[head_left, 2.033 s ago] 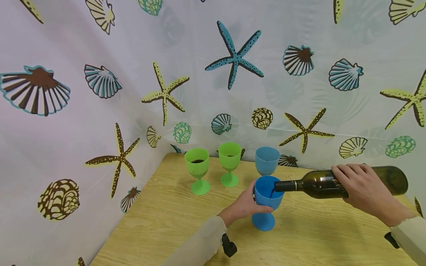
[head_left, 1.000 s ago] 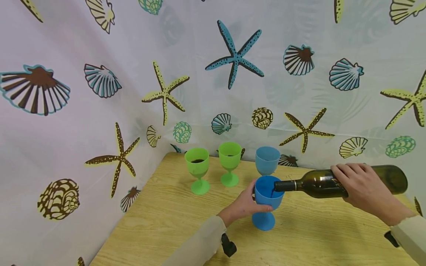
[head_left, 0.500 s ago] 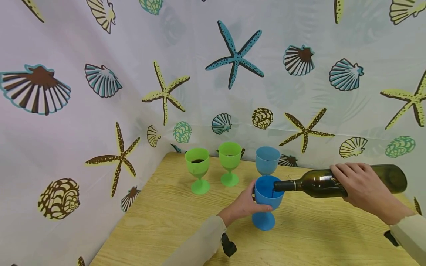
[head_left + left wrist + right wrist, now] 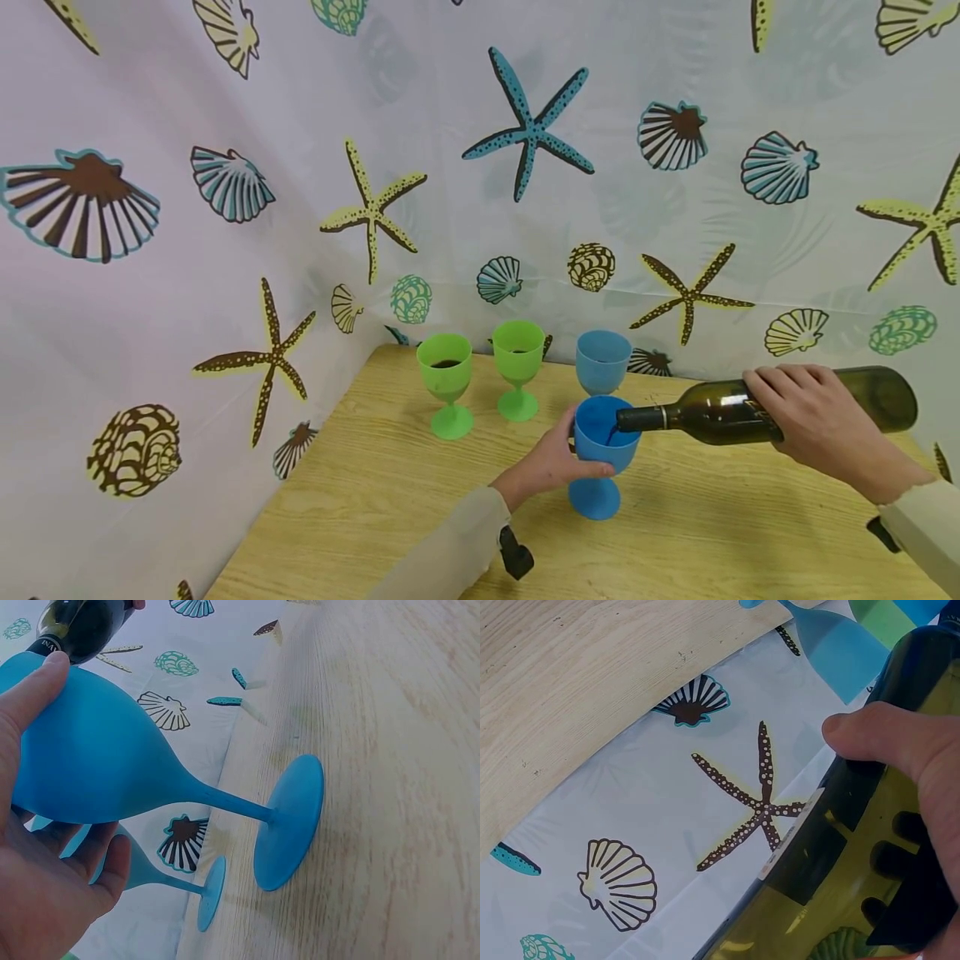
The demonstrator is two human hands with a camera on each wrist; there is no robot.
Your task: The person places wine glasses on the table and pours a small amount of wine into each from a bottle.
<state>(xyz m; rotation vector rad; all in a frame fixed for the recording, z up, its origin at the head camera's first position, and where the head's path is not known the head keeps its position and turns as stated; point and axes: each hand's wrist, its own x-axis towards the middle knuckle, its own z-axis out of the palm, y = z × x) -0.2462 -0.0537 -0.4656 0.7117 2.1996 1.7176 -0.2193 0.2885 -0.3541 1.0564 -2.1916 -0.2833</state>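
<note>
My left hand (image 4: pixel 551 462) grips the bowl of a blue plastic goblet (image 4: pixel 611 457), thumb on the near side and fingers round the back. In the left wrist view the goblet's round foot (image 4: pixel 289 825) stands on the wooden tabletop. My right hand (image 4: pixel 832 425) holds a dark green glass wine bottle (image 4: pixel 723 412) round its body from above, nearly level, with its base slightly higher than its mouth. The bottle's mouth lies over the goblet's rim, and a thin dark stream (image 4: pixel 612 435) runs from it into the bowl. The liquid level inside is hidden.
Behind the held goblet stands a second blue goblet (image 4: pixel 603 354). To the left are two green goblets, one nearer (image 4: pixel 444 379) and one farther back (image 4: pixel 518 354), both with dark liquid inside. A white curtain (image 4: pixel 450 242) printed with shells and starfish borders the table.
The bottle's base has risen slightly and its neck has shifted a little left. The dark stream keeps running into the goblet. My left hand and the goblet have hardly moved.
</note>
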